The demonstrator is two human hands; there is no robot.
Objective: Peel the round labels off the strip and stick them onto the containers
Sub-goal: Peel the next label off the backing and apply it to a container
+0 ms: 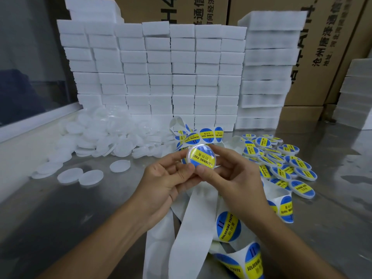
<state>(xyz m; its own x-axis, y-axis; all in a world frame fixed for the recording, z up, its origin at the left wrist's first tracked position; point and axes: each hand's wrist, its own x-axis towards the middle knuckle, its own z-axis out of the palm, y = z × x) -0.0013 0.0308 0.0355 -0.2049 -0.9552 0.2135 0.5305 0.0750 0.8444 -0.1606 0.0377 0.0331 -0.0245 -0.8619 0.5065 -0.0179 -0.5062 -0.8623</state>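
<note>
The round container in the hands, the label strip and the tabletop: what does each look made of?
Round container: likely clear glossy plastic; its rim shows see-through and catches highlights. Label strip: apparently white coated backing paper, smooth and curling, with glossy printed stickers. Tabletop: looks like brushed stainless steel, grey with soft reflections.

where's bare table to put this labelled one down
Bare steel table lies front left, between the left hand and the unlabelled containers. The right is crowded with labelled containers; the label strip fills the middle under both hands.

Bare metal table (60, 218) near-left; foam-block wall (161, 77) behind.
</note>
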